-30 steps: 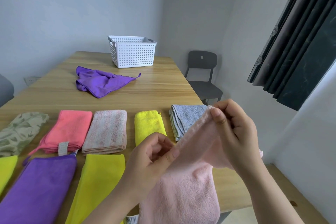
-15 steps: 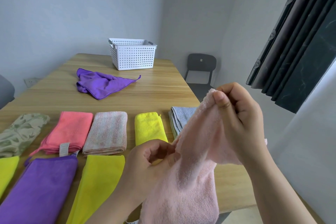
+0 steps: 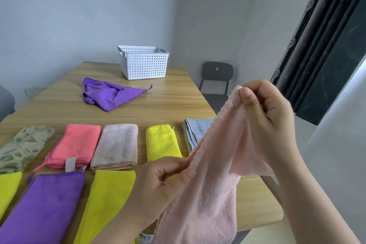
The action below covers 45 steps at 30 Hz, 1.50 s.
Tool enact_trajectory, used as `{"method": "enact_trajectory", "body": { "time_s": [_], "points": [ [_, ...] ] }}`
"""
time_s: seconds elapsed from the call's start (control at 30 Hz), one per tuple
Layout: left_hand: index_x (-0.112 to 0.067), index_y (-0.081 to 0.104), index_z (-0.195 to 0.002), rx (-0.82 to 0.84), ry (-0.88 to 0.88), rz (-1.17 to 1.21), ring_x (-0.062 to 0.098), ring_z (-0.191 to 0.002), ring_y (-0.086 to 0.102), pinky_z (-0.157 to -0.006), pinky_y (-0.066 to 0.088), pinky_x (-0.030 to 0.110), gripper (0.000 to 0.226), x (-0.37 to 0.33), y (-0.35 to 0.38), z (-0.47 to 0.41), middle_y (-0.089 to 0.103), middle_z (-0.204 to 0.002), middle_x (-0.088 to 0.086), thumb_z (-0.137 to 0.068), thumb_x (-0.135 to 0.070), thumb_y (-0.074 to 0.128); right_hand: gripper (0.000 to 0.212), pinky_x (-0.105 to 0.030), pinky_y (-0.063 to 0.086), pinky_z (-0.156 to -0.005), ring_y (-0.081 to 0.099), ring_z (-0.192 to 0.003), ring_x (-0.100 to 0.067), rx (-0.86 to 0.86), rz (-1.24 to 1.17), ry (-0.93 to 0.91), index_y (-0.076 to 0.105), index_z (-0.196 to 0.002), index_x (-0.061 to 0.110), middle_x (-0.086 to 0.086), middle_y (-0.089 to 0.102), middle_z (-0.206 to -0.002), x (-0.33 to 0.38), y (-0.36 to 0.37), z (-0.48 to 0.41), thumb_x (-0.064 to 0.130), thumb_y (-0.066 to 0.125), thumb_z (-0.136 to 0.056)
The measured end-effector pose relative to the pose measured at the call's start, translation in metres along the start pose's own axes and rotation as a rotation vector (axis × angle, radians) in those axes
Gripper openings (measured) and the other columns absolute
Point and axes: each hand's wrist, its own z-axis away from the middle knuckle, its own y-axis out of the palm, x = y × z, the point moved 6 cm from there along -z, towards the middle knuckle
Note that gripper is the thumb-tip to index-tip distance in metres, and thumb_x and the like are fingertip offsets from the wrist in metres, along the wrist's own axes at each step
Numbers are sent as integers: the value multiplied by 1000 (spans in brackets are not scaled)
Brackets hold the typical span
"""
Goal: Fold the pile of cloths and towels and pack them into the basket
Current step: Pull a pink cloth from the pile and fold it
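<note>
A fluffy pale-pink towel (image 3: 208,194) is held above the near edge of the light wooden bench (image 3: 178,105), one edge pinched low by the left grip (image 3: 158,188) and high by the right grip (image 3: 267,125). A fold appears to be in hand; next, corners would need matching before laying flat. Beyond, a crumpled purple microfibre cloth (image 3: 111,95) lies unfolded, and the white perforated plastic basket (image 3: 144,65) stands farthest, apparently empty.

Fluffy, matt terry cloth in the pink towel (image 3: 208,194). Smooth wood-grain tabletop (image 3: 174,103) with a faint sheen. White perforated plastic for the basket (image 3: 145,65), matt. Fine, soft microfibre in the crumpled purple cloth (image 3: 111,95). Dark matt plastic on the chair (image 3: 224,69).
</note>
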Motion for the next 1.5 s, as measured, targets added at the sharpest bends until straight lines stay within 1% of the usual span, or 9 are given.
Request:
{"method": "enact_trajectory", "body": {
  "time_s": [0.1, 0.3, 0.5, 0.67, 1.0, 1.1, 1.2, 1.33, 1.5],
  "points": [
    [-27, 77, -91, -47, 38, 0, 8, -94, 67, -80, 47, 19, 29, -2, -6, -3, 73, -98, -8, -72, -46, 68, 19, -10, 36, -61, 48, -66, 0, -18, 15, 1, 56, -80, 21, 12, 56, -72, 4, -7, -6, 20, 50, -98],
    [-27, 77, -84, -73, 81, -47, 11, -97, 67, -87, 50, 26, 26, -14, -1, -1, 72, -96, -9, -67, -47, 73, 18, -11, 33, -55, 44, -59, -1, -41, 60, 5, 57, -80, 23, 14, 52, -63, 16, -18, -17, 25, 51, -97],
    [-20, 76, -75, -94, 34, 18, 7, -77, 66, -69, 47, 15, 17, -26, 5, 1, 73, -84, -4, -68, -35, 77, 21, -16, 33, -52, 44, -60, -18, -36, 108, -44, 60, -83, 13, -6, 53, -64, 39, -30, -27, 27, 52, -97],
    [-17, 76, -70, -159, -60, 138, 6, -52, 47, -50, 36, 12, 19, -35, 0, -1, 61, -57, -1, -59, -29, 86, 21, -14, 33, -52, 45, -63, -18, -52, 130, -85, 59, -82, 13, -4, 53, -65, 50, -41, -34, 27, 52, -97],
    [-12, 62, -58, -166, -77, 173, 6, -47, 43, -46, 34, 10, 26, -40, -4, -3, 52, -50, -7, -48, -21, 84, 19, -11, 34, -55, 44, -59, -2, -102, 152, -58, 59, -82, 18, 5, 55, -65, 41, -49, -38, 28, 52, -96],
    [-11, 65, -56, -141, -88, 160, 7, -48, 45, -46, 35, 11, 35, -38, -4, -3, 55, -51, -4, -44, -25, 94, 20, -13, 33, -56, 45, -60, -6, -109, 160, -44, 60, -82, 16, 2, 56, -66, 35, -49, -39, 29, 52, -96],
    [-15, 74, -60, -114, -123, 172, 7, -52, 56, -50, 43, 13, 24, -35, -3, -2, 68, -58, 3, -41, -23, 87, 19, -11, 33, -55, 45, -59, -1, -125, 157, -32, 59, -82, 17, 6, 54, -64, 30, -50, -41, 28, 52, -96],
    [-20, 78, -71, -42, -177, 136, 16, -69, 65, -67, 53, 24, 22, -25, -1, -2, 74, -74, 9, -49, -21, 80, 20, -11, 34, -55, 45, -60, -2, -127, 146, -28, 60, -83, 14, 5, 55, -66, 26, -46, -42, 27, 53, -96],
    [-10, 77, -70, 86, -244, 77, 11, -65, 62, -62, 48, 18, 8, -15, 3, 0, 72, -71, 6, -65, -6, 80, 21, -12, 35, -58, 46, -62, -2, -150, 129, -30, 61, -84, 12, 7, 56, -69, 22, -44, -45, 27, 52, -97]
  ]
}}
